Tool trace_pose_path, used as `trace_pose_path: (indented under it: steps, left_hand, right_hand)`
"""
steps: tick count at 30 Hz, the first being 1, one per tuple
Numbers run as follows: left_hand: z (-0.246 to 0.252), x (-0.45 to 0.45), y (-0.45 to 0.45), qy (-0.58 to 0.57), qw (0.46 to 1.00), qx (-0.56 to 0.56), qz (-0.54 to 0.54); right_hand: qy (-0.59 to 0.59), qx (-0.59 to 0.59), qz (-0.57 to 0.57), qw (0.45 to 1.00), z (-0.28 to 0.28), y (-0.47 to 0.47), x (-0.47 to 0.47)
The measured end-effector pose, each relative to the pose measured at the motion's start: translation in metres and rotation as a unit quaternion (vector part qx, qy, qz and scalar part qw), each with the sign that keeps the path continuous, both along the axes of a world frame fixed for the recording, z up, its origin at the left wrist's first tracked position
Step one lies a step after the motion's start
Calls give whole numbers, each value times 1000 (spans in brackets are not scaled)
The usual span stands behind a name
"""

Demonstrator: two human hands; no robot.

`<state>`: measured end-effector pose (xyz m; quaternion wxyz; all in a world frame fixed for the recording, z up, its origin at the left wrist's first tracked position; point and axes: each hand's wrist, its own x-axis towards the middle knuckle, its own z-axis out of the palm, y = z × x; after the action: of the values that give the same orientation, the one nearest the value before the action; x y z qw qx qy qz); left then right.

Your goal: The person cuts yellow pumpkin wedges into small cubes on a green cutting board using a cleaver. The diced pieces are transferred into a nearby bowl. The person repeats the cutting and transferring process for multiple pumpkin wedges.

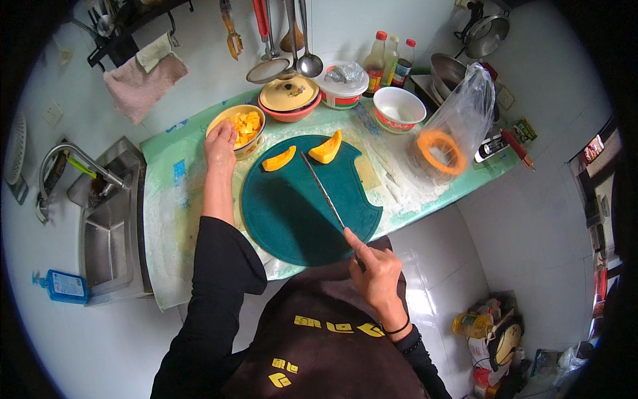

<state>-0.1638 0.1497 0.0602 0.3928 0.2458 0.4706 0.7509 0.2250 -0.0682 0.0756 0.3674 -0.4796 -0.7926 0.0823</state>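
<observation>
My right hand [376,272] grips the handle of a kitchen knife [324,192], its blade slanting up and left over a dark green cutting board [289,219]. Two wedges of orange squash or pumpkin lie at the board's far side, a thin one [279,159] on the left and a thicker one [326,147] on the right. My left hand [221,144] is at the near-left rim of an enamel bowl [254,145] holding orange cubes [246,124]. Its fingers reach over the rim beside the cubes; whether they hold any is hidden.
Behind the board stand a lidded enamel bowl [289,95], a lidded tub [344,89], sauce bottles [375,62] and a white tub [399,107]. A clear plastic bag [463,109] with an orange ring is at right. A steel sink [107,249] lies left; ladles [309,65] hang above.
</observation>
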Motion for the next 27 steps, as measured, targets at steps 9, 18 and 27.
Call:
trace_pose_path:
  steps: [9,18,27]
  left_hand:
    - [6,-1,5,104,991,52,-70]
    - [-16,56,-30,361,929,-5,-86]
    - [-40,98,-61,671,731,-115,-37]
  right_hand:
    - [7,-25,4,1000,4,2,0]
    - [10,-52,5,999,8,3,1]
    - [39,-32,7,999,2,4,3]
